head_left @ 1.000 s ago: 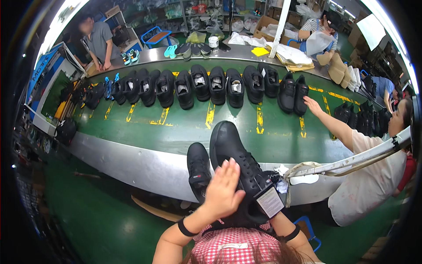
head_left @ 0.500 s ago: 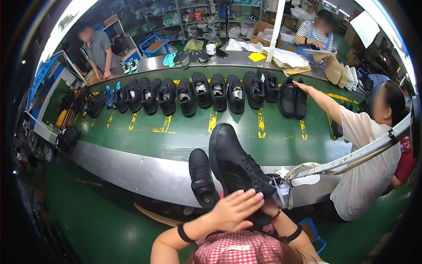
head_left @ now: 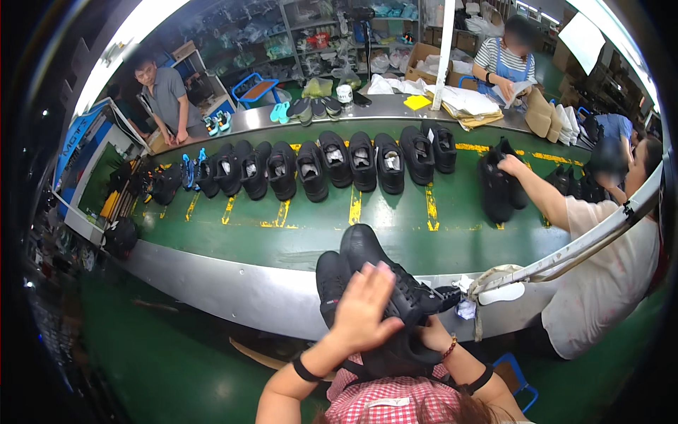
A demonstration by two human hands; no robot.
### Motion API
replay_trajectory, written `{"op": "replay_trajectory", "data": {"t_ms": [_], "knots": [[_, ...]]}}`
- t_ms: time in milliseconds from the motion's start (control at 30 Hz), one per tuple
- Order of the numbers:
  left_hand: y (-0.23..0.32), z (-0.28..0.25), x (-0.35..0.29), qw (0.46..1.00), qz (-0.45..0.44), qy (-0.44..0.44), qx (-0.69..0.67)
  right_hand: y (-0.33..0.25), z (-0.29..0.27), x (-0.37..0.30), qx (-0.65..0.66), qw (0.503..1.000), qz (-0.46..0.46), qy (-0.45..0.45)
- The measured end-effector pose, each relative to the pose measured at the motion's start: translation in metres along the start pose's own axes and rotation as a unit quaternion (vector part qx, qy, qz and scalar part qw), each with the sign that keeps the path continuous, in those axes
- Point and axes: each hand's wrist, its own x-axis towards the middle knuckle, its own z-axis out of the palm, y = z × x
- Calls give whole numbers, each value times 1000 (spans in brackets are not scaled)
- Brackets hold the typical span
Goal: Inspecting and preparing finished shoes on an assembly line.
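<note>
A black lace-up shoe [head_left: 367, 247] is tilted in front of my chest, toe pointing away from me. My right hand [head_left: 434, 336] grips it near the heel and opening, with some fingers hidden by the shoe. My left hand [head_left: 364, 305] is open, fingers stretched out, over the side of this shoe; whether the palm touches it I cannot tell. Just left of it a second black shoe [head_left: 329, 277] lies on the metal edge, partly covered by my left hand. A dark tag or flap [head_left: 443, 300] sticks out beside the held shoe's laces.
Black shoes [head_left: 308, 169], several stuffed with paper, line the green conveyor belt [head_left: 318, 237]. At right a co-worker's hand [head_left: 507, 164] holds a shoe pair [head_left: 496, 187]. A white slanted pole [head_left: 565, 261] crosses on my right, beside crumpled paper [head_left: 465, 309] on the metal ledge [head_left: 212, 275].
My left hand has moved forward and left from the heel over the shoe's side. The held shoe has come nearer me. The co-worker's hand, flat before, now grips the pair at right.
</note>
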Motion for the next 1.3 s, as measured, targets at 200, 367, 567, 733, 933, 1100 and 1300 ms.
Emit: {"op": "replay_trajectory", "data": {"t_ms": [200,367,567,733,933,1100,1300], "knots": [[1,10,-22,971,195,-74,-119,-6,1,-1,-25,994,-109,15],[-24,2,12,999,30,-4,-13,-5,6,3,25,998,46,-20],[2,23,-22,970,213,-39,-110,-2,1,5,-16,995,-94,11],[-35,12,9,998,47,36,-34,-11,12,-9,38,999,-12,18],[26,27,-19,974,182,7,-136,28,-11,16,43,998,-26,-32],[15,5,-34,815,153,-194,-525,50,-33,37,1,993,-108,-40],[-26,-17,-31,922,-15,216,-321,5,7,23,119,992,-20,-29]]}}
